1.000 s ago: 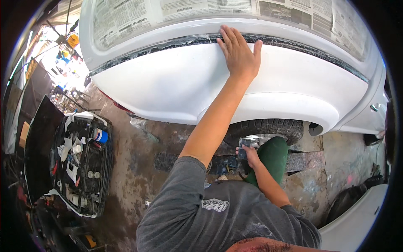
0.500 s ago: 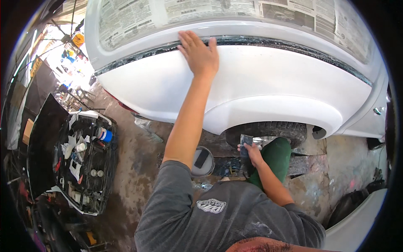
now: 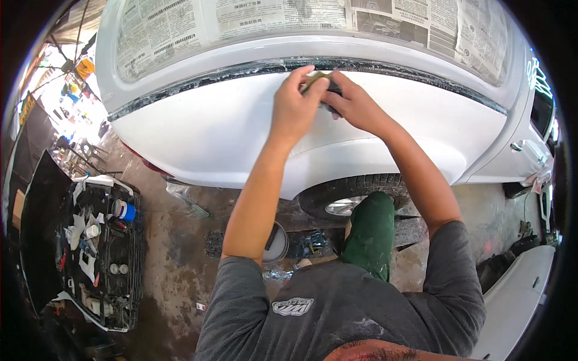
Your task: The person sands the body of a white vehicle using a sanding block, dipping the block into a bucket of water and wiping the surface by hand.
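My two hands meet in front of the white vehicle side panel (image 3: 223, 126), just below its dark, scuffed trim strip (image 3: 211, 78). Between them is a small dark sanding block (image 3: 333, 89) with an olive-brown sheet (image 3: 315, 78) at its left side, which looks like sandpaper. My left hand (image 3: 292, 111) pinches the sheet between thumb and fingers. From the other side my right hand (image 3: 360, 107) grips the dark block, its fingers partly hidden behind it. Whether block or fingertips touch the panel, I cannot tell.
Newspaper sheets (image 3: 289, 17) cover the windows above. Below the wheel arch sits a tire (image 3: 314, 201), with my green-clad knee (image 3: 372, 234) before it. A round bucket (image 3: 278, 240) stands on the floor. At left is a car front with raised hood (image 3: 42, 228); a pale car panel (image 3: 518, 301) is lower right.
My right hand has risen from beside my knee to the panel, bringing the dark block. The left hand has come off the trim strip and now holds the sheet at the block.
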`<action>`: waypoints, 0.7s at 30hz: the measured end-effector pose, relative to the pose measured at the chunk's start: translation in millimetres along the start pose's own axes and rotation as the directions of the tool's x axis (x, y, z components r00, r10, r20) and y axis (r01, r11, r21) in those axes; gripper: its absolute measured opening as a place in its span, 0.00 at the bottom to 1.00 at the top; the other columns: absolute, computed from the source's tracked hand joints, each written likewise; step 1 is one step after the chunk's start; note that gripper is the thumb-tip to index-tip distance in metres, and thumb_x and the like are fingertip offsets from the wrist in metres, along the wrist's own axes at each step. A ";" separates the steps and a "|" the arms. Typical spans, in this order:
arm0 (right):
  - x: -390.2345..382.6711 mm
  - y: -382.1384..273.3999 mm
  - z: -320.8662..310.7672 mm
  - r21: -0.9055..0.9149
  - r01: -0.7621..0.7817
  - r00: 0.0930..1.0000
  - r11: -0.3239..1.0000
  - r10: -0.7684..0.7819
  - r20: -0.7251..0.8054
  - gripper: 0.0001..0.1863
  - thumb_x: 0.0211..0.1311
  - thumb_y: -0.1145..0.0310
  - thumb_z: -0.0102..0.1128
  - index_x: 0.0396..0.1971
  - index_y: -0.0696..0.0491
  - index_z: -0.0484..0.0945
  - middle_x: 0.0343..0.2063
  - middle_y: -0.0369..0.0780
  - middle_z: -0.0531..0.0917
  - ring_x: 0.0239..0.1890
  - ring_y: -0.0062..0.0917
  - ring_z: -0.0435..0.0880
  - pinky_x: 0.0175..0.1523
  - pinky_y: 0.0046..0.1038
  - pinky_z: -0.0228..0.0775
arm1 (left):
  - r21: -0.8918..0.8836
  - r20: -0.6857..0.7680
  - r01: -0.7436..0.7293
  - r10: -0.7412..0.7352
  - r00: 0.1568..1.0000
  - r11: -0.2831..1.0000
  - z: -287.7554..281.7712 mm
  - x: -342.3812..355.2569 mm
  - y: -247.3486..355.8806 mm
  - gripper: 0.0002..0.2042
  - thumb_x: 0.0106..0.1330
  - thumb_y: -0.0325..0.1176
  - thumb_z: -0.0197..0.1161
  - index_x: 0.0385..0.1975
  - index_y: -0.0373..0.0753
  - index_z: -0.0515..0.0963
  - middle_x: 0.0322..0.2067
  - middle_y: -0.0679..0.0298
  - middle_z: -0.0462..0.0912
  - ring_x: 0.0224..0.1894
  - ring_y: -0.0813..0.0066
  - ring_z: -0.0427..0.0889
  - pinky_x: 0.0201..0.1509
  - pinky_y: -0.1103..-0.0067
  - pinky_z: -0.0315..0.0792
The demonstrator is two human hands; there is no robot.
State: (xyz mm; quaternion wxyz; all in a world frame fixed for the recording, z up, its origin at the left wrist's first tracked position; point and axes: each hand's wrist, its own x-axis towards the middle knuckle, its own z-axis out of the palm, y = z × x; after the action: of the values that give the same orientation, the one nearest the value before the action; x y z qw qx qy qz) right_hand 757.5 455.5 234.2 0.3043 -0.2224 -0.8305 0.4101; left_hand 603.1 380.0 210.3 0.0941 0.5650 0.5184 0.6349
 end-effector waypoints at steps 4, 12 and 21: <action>13.4 1.6 11.7 -0.144 0.067 0.990 0.987 -0.048 0.131 0.17 0.72 0.65 0.61 0.53 0.55 0.70 0.37 0.45 0.84 0.34 0.28 0.86 0.39 0.31 0.76 | -0.037 0.013 0.128 -0.128 0.992 0.991 -26.2 2.9 -13.0 0.13 0.72 0.38 0.64 0.43 0.32 0.83 0.32 0.61 0.86 0.34 0.78 0.81 0.42 0.78 0.75; 1.8 9.7 53.1 -0.394 0.351 0.936 0.850 -0.337 0.108 0.26 0.67 0.65 0.64 0.63 0.54 0.70 0.50 0.51 0.83 0.46 0.48 0.85 0.48 0.43 0.77 | -0.093 -0.130 0.283 -0.293 0.947 0.955 -51.8 -45.8 -32.6 0.16 0.73 0.42 0.65 0.41 0.32 0.81 0.30 0.65 0.83 0.32 0.78 0.77 0.40 0.78 0.72; -99.3 109.0 146.1 -0.129 -0.007 0.894 0.992 0.064 0.444 0.24 0.68 0.71 0.65 0.63 0.53 0.72 0.50 0.42 0.82 0.51 0.28 0.81 0.56 0.31 0.75 | -0.155 0.199 0.598 -0.568 0.798 0.786 -85.8 -267.8 -174.9 0.20 0.70 0.41 0.67 0.53 0.32 0.75 0.43 0.64 0.84 0.39 0.69 0.80 0.46 0.69 0.76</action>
State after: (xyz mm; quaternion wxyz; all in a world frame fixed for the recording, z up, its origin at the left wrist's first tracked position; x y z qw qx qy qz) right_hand 741.1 375.8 43.2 0.0832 -0.1556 -0.8979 0.4034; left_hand 543.7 221.5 -74.4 0.3817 0.4072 0.5898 0.5837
